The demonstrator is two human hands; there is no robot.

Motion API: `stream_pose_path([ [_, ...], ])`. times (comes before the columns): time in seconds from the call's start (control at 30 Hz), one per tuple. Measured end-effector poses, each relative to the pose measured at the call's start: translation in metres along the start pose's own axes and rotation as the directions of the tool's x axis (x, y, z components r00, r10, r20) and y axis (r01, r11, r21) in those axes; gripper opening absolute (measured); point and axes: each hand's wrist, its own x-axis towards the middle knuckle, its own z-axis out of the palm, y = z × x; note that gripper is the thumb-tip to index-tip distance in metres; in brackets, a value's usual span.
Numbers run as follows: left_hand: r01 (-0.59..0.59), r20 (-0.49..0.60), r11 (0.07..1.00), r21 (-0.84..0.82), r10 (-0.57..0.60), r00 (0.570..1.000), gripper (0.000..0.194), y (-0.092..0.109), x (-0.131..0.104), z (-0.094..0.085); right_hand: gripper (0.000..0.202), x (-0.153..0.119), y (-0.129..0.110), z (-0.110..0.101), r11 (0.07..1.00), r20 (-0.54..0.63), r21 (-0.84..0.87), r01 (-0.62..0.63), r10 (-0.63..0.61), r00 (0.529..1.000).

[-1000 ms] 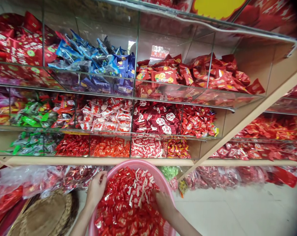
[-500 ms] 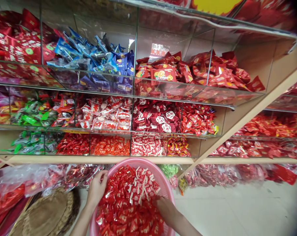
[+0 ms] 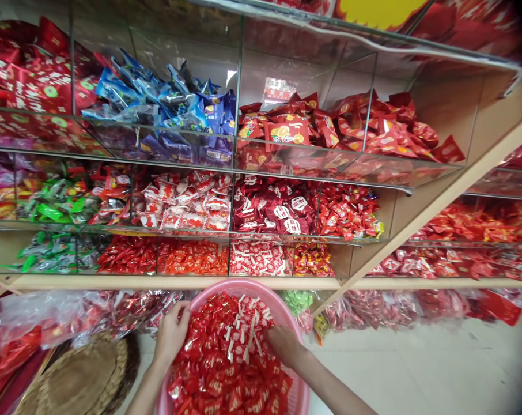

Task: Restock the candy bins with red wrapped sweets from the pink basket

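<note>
A round pink basket point(image 3: 296, 323) holds red-wrapped candies point(image 3: 213, 369) and, near its far side, red-and-white candies point(image 3: 249, 325). My left hand point(image 3: 173, 331) is on the basket's left rim, its fingers bent over the edge. Inside the basket, my right hand point(image 3: 283, 344) reaches in from the right and touches the red-and-white candies. Its fingertips are hidden, so whether it holds any candy does not show.
Shelves with clear dividers point(image 3: 239, 155) rise in front, filled with wrapped sweets. A pale wooden ledge point(image 3: 114, 281) runs just beyond the basket. Bagged sweets point(image 3: 364, 308) lie underneath. At the lower left is a round woven item point(image 3: 79, 374).
My right hand has moved slightly up and to the left, over the red-and-white candies. More red candies show below it. My left hand has stayed at the rim.
</note>
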Motion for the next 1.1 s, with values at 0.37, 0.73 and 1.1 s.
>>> stream_pose_path([
  [0.37,0.001,0.019,1.000,0.006,-0.001,1.000,0.025,-0.005,0.001,0.003,0.036,-0.011,-0.003,0.017,0.993,-0.035,0.002,-0.118,0.119,0.992],
  [0.73,0.039,0.044,0.999,0.034,-0.041,0.998,0.033,-0.018,-0.004,0.016,0.022,0.020,0.053,-0.077,0.947,-0.367,0.165,-0.274,0.317,0.875],
  [1.1,0.037,0.023,0.999,0.034,-0.038,0.999,0.034,-0.019,-0.005,0.016,0.031,0.089,0.071,-0.105,0.892,-0.276,0.087,-0.444,0.450,0.849],
])
